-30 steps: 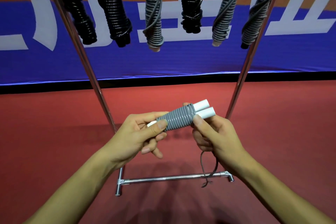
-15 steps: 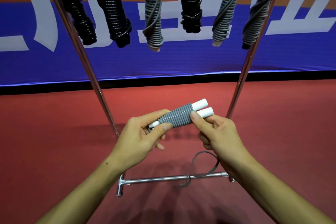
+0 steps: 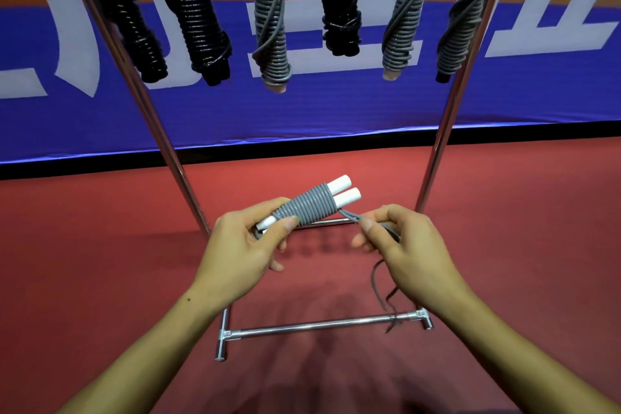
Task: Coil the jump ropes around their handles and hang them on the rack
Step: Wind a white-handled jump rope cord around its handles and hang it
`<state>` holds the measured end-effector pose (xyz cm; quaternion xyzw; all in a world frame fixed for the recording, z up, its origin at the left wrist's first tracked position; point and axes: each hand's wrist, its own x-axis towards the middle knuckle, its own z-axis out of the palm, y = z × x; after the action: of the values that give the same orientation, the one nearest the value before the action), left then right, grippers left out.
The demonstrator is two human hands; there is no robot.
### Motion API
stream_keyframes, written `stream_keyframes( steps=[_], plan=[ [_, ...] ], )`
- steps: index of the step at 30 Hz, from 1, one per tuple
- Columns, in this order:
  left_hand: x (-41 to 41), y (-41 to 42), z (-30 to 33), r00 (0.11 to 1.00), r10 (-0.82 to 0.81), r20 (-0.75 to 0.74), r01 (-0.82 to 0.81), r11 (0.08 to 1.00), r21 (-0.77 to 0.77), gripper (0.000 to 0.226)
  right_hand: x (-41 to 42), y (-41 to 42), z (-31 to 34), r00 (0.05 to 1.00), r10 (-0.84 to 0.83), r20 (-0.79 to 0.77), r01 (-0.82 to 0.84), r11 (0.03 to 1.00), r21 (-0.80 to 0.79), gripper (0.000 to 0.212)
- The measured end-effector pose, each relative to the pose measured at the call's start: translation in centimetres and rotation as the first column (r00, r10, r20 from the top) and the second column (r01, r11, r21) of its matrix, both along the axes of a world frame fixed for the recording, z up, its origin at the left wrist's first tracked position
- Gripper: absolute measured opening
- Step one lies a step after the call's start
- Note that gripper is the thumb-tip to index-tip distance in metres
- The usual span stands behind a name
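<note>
My left hand (image 3: 245, 245) grips the near end of a grey jump rope bundle (image 3: 307, 207). The rope is coiled tightly around two white handles (image 3: 346, 191) whose tips stick out up and to the right. My right hand (image 3: 400, 242) pinches the rope's doubled free end (image 3: 349, 215) just right of the coil. The loose tail (image 3: 378, 282) hangs below that hand toward the floor. Above, the chrome rack (image 3: 440, 141) carries several coiled ropes, some black (image 3: 198, 17), some grey (image 3: 272, 33).
The rack's two chrome uprights slope down either side of my hands, and its base bar (image 3: 319, 326) lies on the red floor (image 3: 100, 245) under my wrists. A blue banner (image 3: 336, 104) with white lettering runs behind the rack.
My right hand has left the handle tips and moved right and down, drawing the free rope end out from the coil. The bundle has tilted a little more upright in my left hand.
</note>
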<state>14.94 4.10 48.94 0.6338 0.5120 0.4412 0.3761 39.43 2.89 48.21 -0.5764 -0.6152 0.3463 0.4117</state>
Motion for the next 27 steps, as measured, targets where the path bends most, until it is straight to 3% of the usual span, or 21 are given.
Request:
stream_keyframes(
  steps=[2, 4, 7, 9, 11, 14, 16, 17, 19, 20, 21, 23, 27],
  plan=[
    [0.0, -0.1, 0.1, 0.999, 0.009, -0.040, -0.008, 1.000, 0.027, 0.042, 0.3, 0.4, -0.2, 0.996, -0.057, 0.065, 0.056, 0.998, 0.022, 0.015],
    [0.1, -0.2, 0.1, 0.998, 0.005, -0.070, -0.001, 0.998, 0.059, 0.043, 0.6, 0.7, -0.4, 0.997, -0.060, -0.055, 0.056, 0.996, -0.062, 0.020],
    [0.2, -0.3, 0.3, 0.995, 0.004, -0.101, 0.005, 0.997, 0.083, 0.047, 0.6, 0.7, -0.4, 0.947, -0.097, -0.305, -0.004, 0.949, -0.316, 0.027],
    [0.2, -0.4, 0.5, 0.994, -0.003, -0.110, 0.012, 0.996, 0.087, 0.049, 0.8, 0.7, -0.5, 0.925, -0.104, -0.367, -0.080, 0.887, -0.454, 0.029],
    [0.2, -0.4, 0.5, 0.995, -0.007, -0.100, 0.016, 0.996, 0.088, 0.049, 0.6, 0.8, -0.4, 0.932, -0.075, -0.354, -0.111, 0.872, -0.476, 0.028],
    [0.1, -0.3, 0.5, 0.996, 0.019, -0.084, -0.012, 0.997, 0.080, 0.048, -0.2, 0.3, 0.4, 0.996, 0.019, -0.092, -0.043, 0.964, -0.264, 0.015],
    [-0.1, -0.3, 0.5, 0.994, 0.035, -0.106, -0.027, 0.997, 0.076, 0.047, -0.5, -0.3, 0.8, 0.990, 0.070, 0.124, -0.053, 0.989, -0.135, 0.016],
    [-0.1, -0.3, 0.5, 0.991, 0.036, -0.127, -0.026, 0.997, 0.077, 0.046, -0.4, -0.5, 0.9, 0.949, 0.071, 0.307, -0.045, 0.995, -0.093, 0.019],
    [-0.1, -0.5, 0.3, 0.984, 0.031, -0.177, -0.019, 0.997, 0.069, 0.045, -0.2, -0.8, 1.2, 0.737, -0.032, 0.675, -0.040, 0.995, 0.091, 0.017],
    [-0.1, -0.5, 0.2, 0.979, 0.024, -0.200, -0.013, 0.998, 0.054, 0.041, 0.0, -0.8, 1.0, 0.633, -0.092, 0.769, -0.104, 0.974, 0.202, 0.019],
    [-0.2, -0.5, 0.0, 0.975, 0.009, -0.223, -0.002, 1.000, 0.029, 0.034, 0.2, -0.7, 0.7, 0.570, -0.129, 0.812, -0.174, 0.946, 0.272, 0.026],
    [-0.6, -0.3, -0.1, 0.963, -0.036, -0.266, 0.024, 0.999, -0.048, 0.022, 0.6, -0.4, 0.0, 0.530, -0.143, 0.836, -0.266, 0.908, 0.324, 0.037],
    [-1.2, 0.0, 0.4, 0.944, -0.174, -0.280, 0.131, 0.977, -0.166, 0.022, 1.2, 0.3, -0.9, 0.592, -0.102, 0.800, -0.355, 0.858, 0.372, 0.040]
  ],
)
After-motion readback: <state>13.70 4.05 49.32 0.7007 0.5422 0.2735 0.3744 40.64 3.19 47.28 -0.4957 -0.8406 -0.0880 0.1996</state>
